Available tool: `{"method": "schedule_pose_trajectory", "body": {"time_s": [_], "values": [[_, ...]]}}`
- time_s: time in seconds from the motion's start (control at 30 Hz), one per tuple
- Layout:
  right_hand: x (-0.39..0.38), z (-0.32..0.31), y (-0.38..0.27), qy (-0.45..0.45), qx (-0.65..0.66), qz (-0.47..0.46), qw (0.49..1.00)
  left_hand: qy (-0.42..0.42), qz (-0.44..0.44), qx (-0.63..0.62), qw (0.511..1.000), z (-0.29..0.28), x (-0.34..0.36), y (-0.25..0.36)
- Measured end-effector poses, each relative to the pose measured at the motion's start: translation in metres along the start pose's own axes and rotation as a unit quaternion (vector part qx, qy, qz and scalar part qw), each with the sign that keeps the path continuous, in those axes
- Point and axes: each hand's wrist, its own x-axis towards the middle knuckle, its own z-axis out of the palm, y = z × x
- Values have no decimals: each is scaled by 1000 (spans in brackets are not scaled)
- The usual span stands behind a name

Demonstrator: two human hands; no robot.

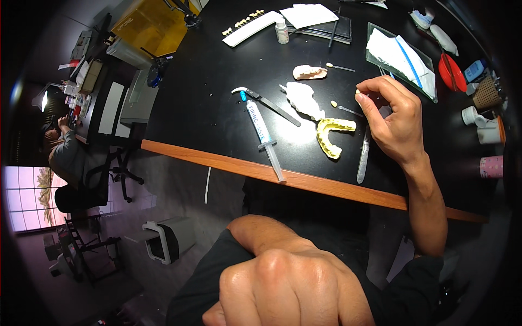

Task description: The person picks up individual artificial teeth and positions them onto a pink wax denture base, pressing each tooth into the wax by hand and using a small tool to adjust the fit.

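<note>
My right hand point(392, 117) is raised over the right side of the black table, thumb and forefinger pinched on a small ivory dental crown point(358, 93). Close to the lens, my left hand point(293, 288) is curled with its knuckles up; its fingertips are out of sight, so anything in it is hidden. Left of the right hand lie a yellow dental arch model point(325, 139), a crumpled white tissue point(302, 100) and another small crown point(334, 103) beside a thin metal peg point(349, 111). A metal-handled knife point(363, 160) rests below that hand.
A paste syringe point(258, 127) and curved tweezers point(271, 108) lie left. Further back are a pinkish model piece point(309, 72), a small bottle point(281, 31) and a white rack point(250, 31). A glass plate point(429, 93) and red dish point(451, 72) stand right. Another person point(68, 146) sits far left.
</note>
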Motion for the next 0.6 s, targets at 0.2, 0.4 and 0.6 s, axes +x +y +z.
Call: {"method": "schedule_pose_trajectory", "body": {"time_s": [0.2, 0.4, 0.6], "values": [[2, 1, 1, 22, -9, -34, 999, -3, -105, -25, 994, -6, 15, 12], [3, 1, 2, 15, -10, -31, 999, 114, 16, -24, 993, 12, 8, -8], [4, 4, 1, 17, -4, -35, 999, 20, 29, 19, 999, -1, 3, -3]]}}
